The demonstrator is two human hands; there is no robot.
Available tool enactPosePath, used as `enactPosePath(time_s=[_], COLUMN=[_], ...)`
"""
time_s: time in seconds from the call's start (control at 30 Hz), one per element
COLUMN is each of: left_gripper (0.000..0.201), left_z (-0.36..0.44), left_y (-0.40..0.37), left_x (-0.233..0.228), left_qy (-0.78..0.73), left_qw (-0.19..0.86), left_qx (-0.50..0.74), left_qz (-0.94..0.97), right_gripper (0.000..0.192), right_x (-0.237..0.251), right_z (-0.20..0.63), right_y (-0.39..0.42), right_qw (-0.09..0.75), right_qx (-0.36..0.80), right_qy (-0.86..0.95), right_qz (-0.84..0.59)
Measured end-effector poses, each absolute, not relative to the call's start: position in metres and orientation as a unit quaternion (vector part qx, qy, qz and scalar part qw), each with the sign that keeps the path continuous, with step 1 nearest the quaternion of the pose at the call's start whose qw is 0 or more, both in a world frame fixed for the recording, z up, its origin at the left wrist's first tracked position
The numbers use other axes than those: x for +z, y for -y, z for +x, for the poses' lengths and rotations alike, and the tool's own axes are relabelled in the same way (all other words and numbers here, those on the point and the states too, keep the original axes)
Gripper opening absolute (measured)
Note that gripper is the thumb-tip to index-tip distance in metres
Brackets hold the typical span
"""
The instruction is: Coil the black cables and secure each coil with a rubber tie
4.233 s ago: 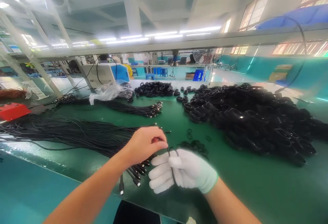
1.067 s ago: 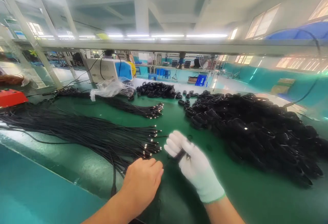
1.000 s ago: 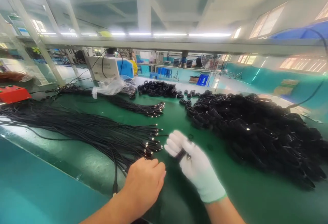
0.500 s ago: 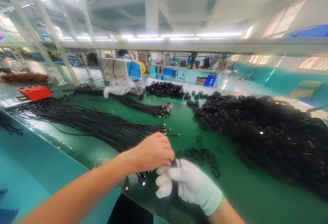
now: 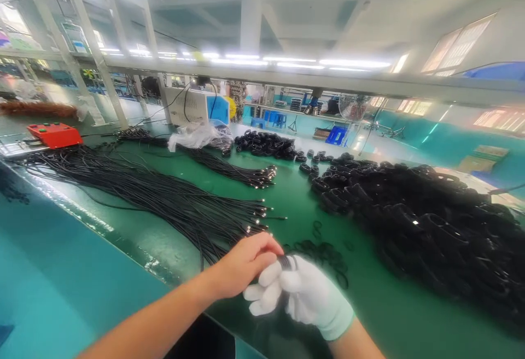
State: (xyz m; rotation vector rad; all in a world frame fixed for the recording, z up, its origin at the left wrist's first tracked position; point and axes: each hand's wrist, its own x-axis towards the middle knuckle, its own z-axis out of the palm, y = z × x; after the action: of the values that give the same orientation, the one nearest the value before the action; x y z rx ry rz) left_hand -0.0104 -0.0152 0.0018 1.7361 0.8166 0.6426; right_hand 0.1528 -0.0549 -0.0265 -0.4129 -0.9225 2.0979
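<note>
My right hand, in a white glove with a green cuff, is closed around a small coil of black cable over the front of the green table. My bare left hand meets it from the left, its thumb and fingers pinched at the top of the coil. The fingers hide most of the coil. Just beyond my hands lies a loose cluster of thin black rings. A bundle of straight black cables with metal-tipped ends stretches left from behind my left hand.
A large heap of coiled black cables covers the right side. A smaller heap of coils, a second cable bundle and a clear plastic bag lie farther back. A red control box stands left, a white-and-blue machine behind.
My left hand has turned, and its thumb now shows against the coil. My right hand has shifted slightly left. The cable plugs below my left wrist are no longer visible.
</note>
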Motion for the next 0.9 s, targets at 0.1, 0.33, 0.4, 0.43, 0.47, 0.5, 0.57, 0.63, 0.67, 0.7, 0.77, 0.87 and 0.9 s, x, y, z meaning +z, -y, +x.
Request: enactPosePath(time_s=[0.1, 0.33, 0.4, 0.43, 0.47, 0.5, 0.57, 0.63, 0.67, 0.7, 0.77, 0.87, 0.9], left_gripper=[0.016, 0.009, 0.008, 0.009, 0.010, 0.011, 0.016, 0.022, 0.023, 0.023, 0.021, 0.020, 0.021], left_z=[-0.011, -0.004, -0.001, 0.000, 0.001, 0.003, 0.005, 0.007, 0.007, 0.007, 0.006, 0.005, 0.004], left_y=[0.024, 0.034, 0.037, 0.039, 0.041, 0.044, 0.049, 0.053, 0.054, 0.054, 0.052, 0.049, 0.048], left_x=[-0.006, -0.021, -0.025, -0.026, -0.028, -0.030, -0.032, -0.033, -0.034, -0.033, -0.032, -0.030, -0.029], left_qy=[-0.344, -0.365, -0.362, -0.357, -0.348, -0.334, -0.301, -0.276, -0.272, -0.273, -0.276, -0.253, -0.246], left_qw=[0.559, 0.497, 0.478, 0.470, 0.459, 0.441, 0.379, 0.311, 0.289, 0.278, 0.276, 0.270, 0.264], left_qx=[0.279, 0.374, 0.397, 0.406, 0.418, 0.433, 0.474, 0.503, 0.504, 0.496, 0.473, 0.474, 0.484], left_qz=[0.701, 0.693, 0.695, 0.697, 0.702, 0.711, 0.736, 0.758, 0.767, 0.776, 0.790, 0.799, 0.797], right_gripper=[0.027, 0.029, 0.027, 0.027, 0.026, 0.026, 0.026, 0.026, 0.026, 0.025, 0.023, 0.024, 0.026], right_x=[-0.022, -0.006, 0.000, 0.002, 0.003, 0.004, 0.002, -0.002, -0.004, -0.006, -0.006, -0.001, 0.001], right_z=[0.152, 0.155, 0.157, 0.158, 0.159, 0.160, 0.161, 0.163, 0.163, 0.164, 0.165, 0.165, 0.165], right_y=[0.053, 0.059, 0.061, 0.062, 0.063, 0.064, 0.065, 0.066, 0.066, 0.067, 0.067, 0.067, 0.067], right_qw=[0.374, 0.313, 0.300, 0.293, 0.288, 0.286, 0.293, 0.306, 0.309, 0.308, 0.299, 0.293, 0.289], right_qx=[0.808, 0.775, 0.758, 0.750, 0.741, 0.734, 0.729, 0.729, 0.729, 0.730, 0.730, 0.727, 0.726], right_qy=[0.425, 0.518, 0.541, 0.554, 0.565, 0.573, 0.575, 0.568, 0.565, 0.563, 0.564, 0.575, 0.579], right_qz=[-0.164, -0.182, -0.205, -0.214, -0.222, -0.225, -0.226, -0.229, -0.233, -0.236, -0.243, -0.237, -0.232])
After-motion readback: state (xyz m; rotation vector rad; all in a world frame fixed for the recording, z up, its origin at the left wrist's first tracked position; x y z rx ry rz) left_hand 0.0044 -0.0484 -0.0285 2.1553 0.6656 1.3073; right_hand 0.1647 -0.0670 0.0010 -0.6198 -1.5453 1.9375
